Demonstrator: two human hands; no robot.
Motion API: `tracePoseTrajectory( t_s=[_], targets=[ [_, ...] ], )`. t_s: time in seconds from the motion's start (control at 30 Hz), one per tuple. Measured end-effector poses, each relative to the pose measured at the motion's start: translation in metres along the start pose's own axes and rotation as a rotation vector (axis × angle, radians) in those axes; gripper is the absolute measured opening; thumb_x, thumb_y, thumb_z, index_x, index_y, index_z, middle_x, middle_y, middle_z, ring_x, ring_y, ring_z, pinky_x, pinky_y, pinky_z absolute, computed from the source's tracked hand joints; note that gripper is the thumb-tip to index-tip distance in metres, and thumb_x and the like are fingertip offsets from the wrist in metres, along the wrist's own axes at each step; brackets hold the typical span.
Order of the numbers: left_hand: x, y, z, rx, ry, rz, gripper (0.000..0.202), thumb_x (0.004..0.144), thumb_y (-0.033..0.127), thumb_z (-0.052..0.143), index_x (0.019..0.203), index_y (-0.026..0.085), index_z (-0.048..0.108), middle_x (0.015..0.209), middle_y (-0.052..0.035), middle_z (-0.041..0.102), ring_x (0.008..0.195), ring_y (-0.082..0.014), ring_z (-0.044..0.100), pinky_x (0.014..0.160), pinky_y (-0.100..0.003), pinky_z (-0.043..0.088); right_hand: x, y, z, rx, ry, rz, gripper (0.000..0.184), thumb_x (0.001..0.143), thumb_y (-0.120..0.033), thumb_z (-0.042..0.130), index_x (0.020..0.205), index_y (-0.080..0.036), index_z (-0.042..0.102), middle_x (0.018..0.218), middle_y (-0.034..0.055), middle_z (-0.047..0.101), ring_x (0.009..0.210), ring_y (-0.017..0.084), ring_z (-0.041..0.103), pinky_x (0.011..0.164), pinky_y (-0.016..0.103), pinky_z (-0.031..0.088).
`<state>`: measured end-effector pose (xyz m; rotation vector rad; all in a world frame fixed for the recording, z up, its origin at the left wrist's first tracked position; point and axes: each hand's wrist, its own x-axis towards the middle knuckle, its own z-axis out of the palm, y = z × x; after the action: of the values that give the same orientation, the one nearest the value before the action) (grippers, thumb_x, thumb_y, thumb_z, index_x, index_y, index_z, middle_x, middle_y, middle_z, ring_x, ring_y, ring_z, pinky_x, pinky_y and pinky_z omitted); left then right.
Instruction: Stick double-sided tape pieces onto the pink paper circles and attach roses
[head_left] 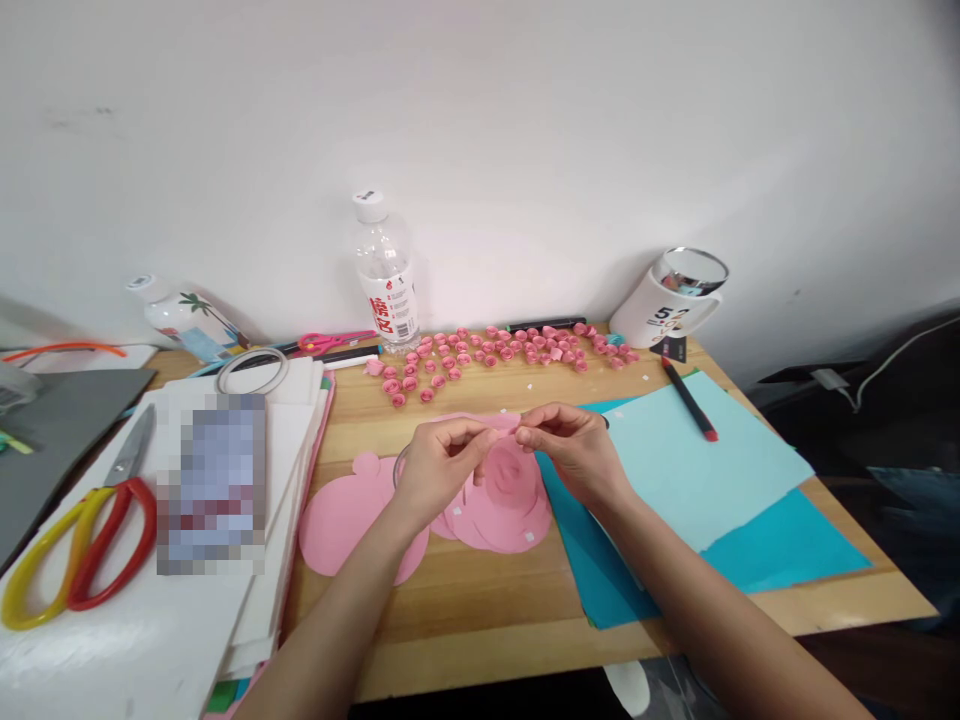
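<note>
Both my hands meet above the middle of the wooden table (487, 610). My left hand (439, 462) and my right hand (570, 448) each pinch an end of a pink paper spiral strip (504, 470) that hangs between them. Beneath it lie several pink paper circles (337, 525) with spiral cuts. Farther back, several small rolled pink paper roses (495, 352) are spread across the table.
Light blue (697, 470) and darker blue paper (780, 550) lie at the right with a red pen (690, 400). A water bottle (386, 275), a white mug (667, 300), pink scissors (330, 342), a tape ring (252, 370) and large red-yellow scissors (82, 545) on white sheets (135, 640) sit around.
</note>
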<state>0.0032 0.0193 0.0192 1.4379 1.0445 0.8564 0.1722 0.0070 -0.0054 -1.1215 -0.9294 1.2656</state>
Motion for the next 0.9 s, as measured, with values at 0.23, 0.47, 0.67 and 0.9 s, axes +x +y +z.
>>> tracePoseTrajectory(
  t_s=[0.23,0.47,0.67,0.9],
  targets=[
    [0.0005,0.0001,-0.0011,-0.127,0.032,-0.065,0.025,0.077,0.034,0.06,0.062,0.014,0.063,0.044,0.0031,0.052,0.04,-0.0075,0.047,0.045,-0.021,0.039,0.0024,0.0036,-0.0015,0.057,0.006,0.052,0.018,0.052,-0.031,0.083,0.061,-0.02,0.072,0.062,0.0013,0.068,0.055,0.012,0.055,0.057,0.027,0.047],
    [0.0013,0.0008,-0.0023,-0.19,0.049,-0.134,0.022,0.075,0.034,0.062,0.07,0.013,0.064,0.045,0.0048,0.05,0.034,-0.0054,0.043,0.04,-0.019,0.035,0.0027,0.0021,-0.0025,0.067,-0.057,0.128,0.021,0.06,-0.031,0.079,0.078,-0.021,0.074,0.074,0.0035,0.072,0.063,0.013,0.06,0.067,0.028,0.05],
    [0.0003,0.0031,-0.0007,-0.162,0.05,-0.122,0.024,0.076,0.03,0.06,0.059,0.013,0.059,0.046,0.0035,0.052,0.037,-0.0058,0.045,0.042,-0.019,0.039,0.0033,0.0027,-0.0026,0.106,-0.022,0.122,0.018,0.058,-0.028,0.081,0.072,-0.02,0.073,0.081,0.0041,0.073,0.066,0.012,0.062,0.068,0.027,0.05],
    [0.001,0.003,-0.002,-0.126,0.02,-0.096,0.029,0.076,0.032,0.061,0.053,0.014,0.057,0.045,0.0019,0.054,0.04,-0.0072,0.048,0.045,-0.02,0.04,0.0029,0.0026,-0.0019,0.084,-0.001,0.125,0.019,0.054,-0.026,0.083,0.066,-0.02,0.069,0.061,-0.0009,0.066,0.054,0.01,0.057,0.056,0.024,0.048]
  ],
)
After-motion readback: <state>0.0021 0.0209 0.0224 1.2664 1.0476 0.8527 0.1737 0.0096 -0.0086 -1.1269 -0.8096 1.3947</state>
